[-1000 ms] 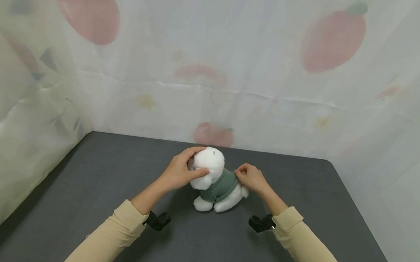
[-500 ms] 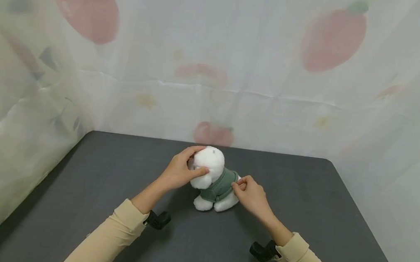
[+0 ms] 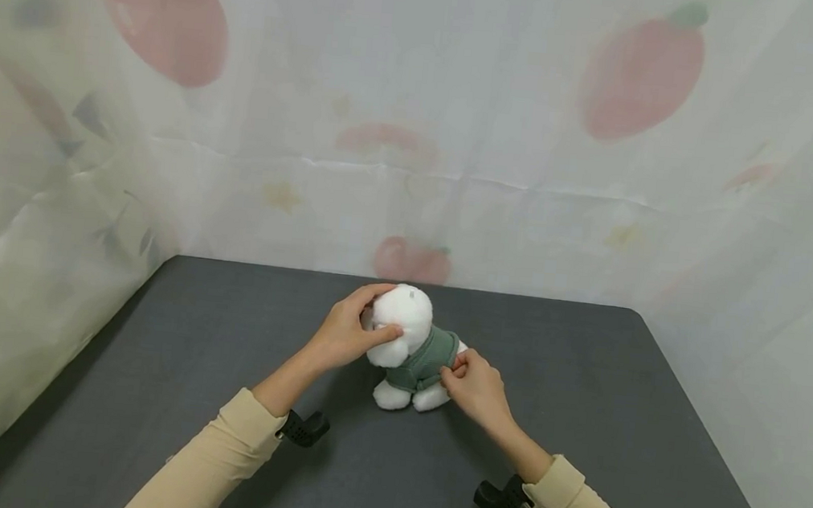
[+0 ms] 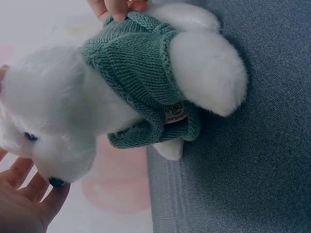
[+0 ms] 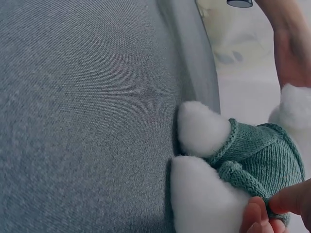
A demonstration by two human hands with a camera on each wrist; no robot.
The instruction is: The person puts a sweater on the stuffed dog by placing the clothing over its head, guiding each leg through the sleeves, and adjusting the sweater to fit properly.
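Note:
A white plush animal (image 3: 408, 319) in a green knitted sweater (image 3: 424, 362) stands on the dark grey table (image 3: 219, 399). My left hand (image 3: 348, 336) grips its head from the left, fingers over the top and thumb under the muzzle. My right hand (image 3: 471, 382) pinches the sweater's hem at the toy's rear right side. The left wrist view shows the sweater (image 4: 141, 77), a small label (image 4: 175, 114) at its hem and white paws. In the right wrist view my fingertips (image 5: 272, 208) pinch the green knit (image 5: 257, 160) beside two white legs.
A pale curtain with red fruit prints (image 3: 639, 81) hangs close behind and on both sides of the table. The table's far edge (image 3: 519, 298) lies just behind the toy. Black wrist camera mounts (image 3: 304, 429) sit under each beige sleeve.
My right hand has moved from the toy's back down and toward me to the sweater's lower hem and now pinches it. The left hand stays on the head.

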